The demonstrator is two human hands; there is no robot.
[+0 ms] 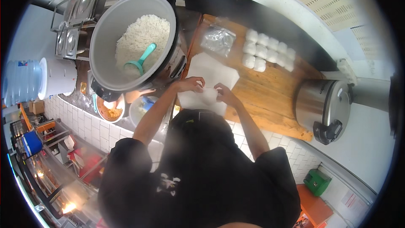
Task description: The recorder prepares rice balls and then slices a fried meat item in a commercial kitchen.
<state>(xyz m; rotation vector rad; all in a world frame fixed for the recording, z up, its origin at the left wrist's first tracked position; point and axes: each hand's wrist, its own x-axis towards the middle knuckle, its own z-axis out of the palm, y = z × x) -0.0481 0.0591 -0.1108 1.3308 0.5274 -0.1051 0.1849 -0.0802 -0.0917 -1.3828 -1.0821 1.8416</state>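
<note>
My left hand (191, 84) and my right hand (226, 95) pinch opposite sides of a small white bundle (209, 96), which seems to be a thin paper wrapper around something rounded. What is inside cannot be made out. Beneath it lies a stack of white paper sheets (215, 66) on the wooden table (259, 98). Several round white wrapped bundles (261, 51) sit in rows at the back of the table. To the left of my hands, a large rice cooker (104, 47) stands uncovered with cooked white rice (142, 31) and a turquoise scoop (144, 58) in it.
A clear plastic bag (219, 39) lies behind the paper. A closed steel cooker (319, 110) stands at the right end. Left of me are a bowl of orange-brown food (112, 112), a clear plastic tub (136, 110) and lidded metal containers (85, 4). Steam blurs parts of the view.
</note>
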